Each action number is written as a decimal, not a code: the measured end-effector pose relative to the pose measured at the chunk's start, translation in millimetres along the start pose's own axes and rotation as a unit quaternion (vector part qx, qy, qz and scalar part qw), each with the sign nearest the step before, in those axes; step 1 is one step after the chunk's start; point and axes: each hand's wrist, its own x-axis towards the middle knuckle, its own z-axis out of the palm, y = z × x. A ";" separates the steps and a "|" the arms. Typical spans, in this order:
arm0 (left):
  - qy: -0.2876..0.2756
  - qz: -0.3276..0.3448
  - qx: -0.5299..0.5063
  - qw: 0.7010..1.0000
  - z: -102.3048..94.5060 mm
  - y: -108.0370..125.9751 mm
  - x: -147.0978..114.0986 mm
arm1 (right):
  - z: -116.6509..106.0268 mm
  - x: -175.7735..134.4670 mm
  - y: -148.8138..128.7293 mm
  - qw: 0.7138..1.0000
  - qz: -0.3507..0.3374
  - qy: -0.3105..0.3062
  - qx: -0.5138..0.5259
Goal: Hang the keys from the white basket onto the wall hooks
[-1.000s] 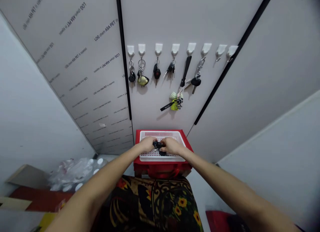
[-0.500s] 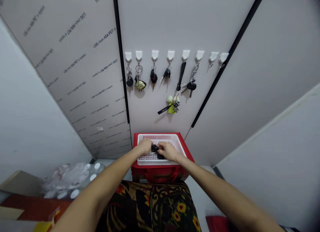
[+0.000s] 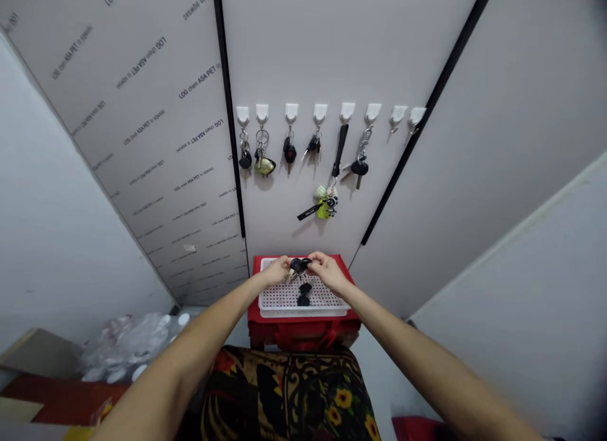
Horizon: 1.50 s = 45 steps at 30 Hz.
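Note:
Above a white perforated basket (image 3: 279, 311), a bunch of keys (image 3: 298, 266) with black heads hangs between my two hands. My left hand (image 3: 276, 271) pinches its left side, and my right hand (image 3: 327, 270) grips the black part on the right. Inside the basket lies another black-headed set of keys (image 3: 304, 294). On the white panel ahead, several white hooks carry keys, among them a set with a gold fob (image 3: 264, 166) and a black strap (image 3: 340, 151) with a yellow-green charm (image 3: 324, 207). Two hooks at the right, one of them this hook (image 3: 398, 115), bear nothing.
The basket stands on a red box (image 3: 303, 336) against the panel. A floral-patterned cloth (image 3: 289, 390) covers what is directly below me. Plastic-wrapped bottles (image 3: 128, 346) lie at the lower left, and a red object (image 3: 412, 428) shows at the lower right.
Both hands have risen from the basket floor toward its far edge, lifting the bunch of keys. The other key set in the basket has come into clear sight. The view has shifted slightly.

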 end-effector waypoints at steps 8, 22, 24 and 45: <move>-0.072 0.016 -0.122 0.990 5.7 19.1 -5.4 | -8.6 -5.6 -21.0 0.989 0.009 -0.004 0.147; -0.020 0.242 0.441 0.864 2.2 145.1 -2.5 | -37.8 -3.6 -61.9 0.986 -0.143 -0.047 -0.067; -0.022 0.260 0.450 0.854 8.3 164.2 -1.0 | -39.2 -3.0 -69.7 0.981 -0.155 -0.042 -0.106; 0.042 0.198 0.368 0.907 32.8 107.8 11.4 | -136.8 90.4 -208.2 0.943 -0.179 0.280 0.003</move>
